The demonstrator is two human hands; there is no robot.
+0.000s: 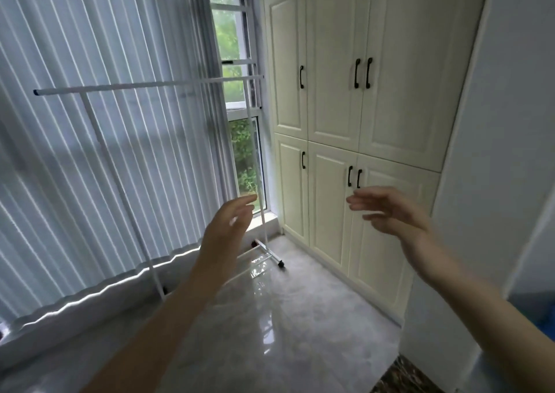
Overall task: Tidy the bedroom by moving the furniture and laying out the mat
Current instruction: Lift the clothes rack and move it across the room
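by the curtain (90, 152), white clothes rack (150, 84) upright, top bar running along it, both hands' fingers loose, seemingly touching nothing

left hand (223, 227): raised ahead at the end of a bare, outstretched forearm, fingers loose and slightly curved, blurred, holding nothing | right hand (390, 212): raised ahead at about the same height, palm turned inward, fingers nearly straight and pointing left, holding nothing | hands well apart
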